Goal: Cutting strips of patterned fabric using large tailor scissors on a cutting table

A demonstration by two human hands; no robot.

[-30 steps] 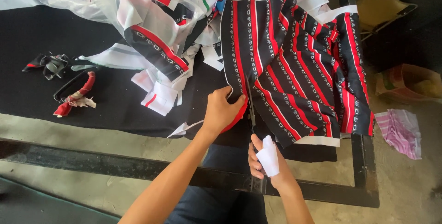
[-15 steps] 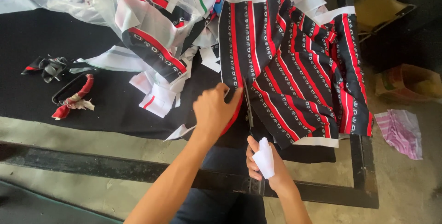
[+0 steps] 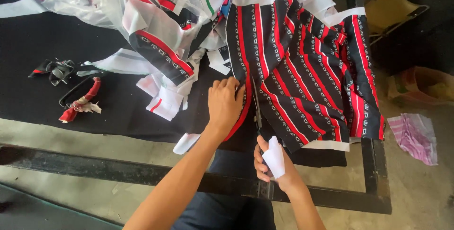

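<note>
The striped fabric (image 3: pixel 302 74) — black with red stripes and rows of small white marks — lies flat on the black bench (image 3: pixel 71 45), its stripes and long axis running away from the person. The scissors (image 3: pixel 256 104) enter it from the near edge, blades pointing straight away along a stripe, so the uncut cloth lies directly ahead of the right hand (image 3: pixel 270 161). That hand sits at the bench's near edge, its grip closed round the scissor handles, with a white wrap over the fingers; the blades look nearly shut. The left hand (image 3: pixel 226 103) is the farther forward of the two, palm down and fingers spread — pressing the fabric flat just left of the blades, forearm reaching in at a slant from the lower left. Off to the left lie white-and-red offcuts (image 3: pixel 163 100) and a second pair of scissors (image 3: pixel 78 95) with cloth-wrapped handles
</note>
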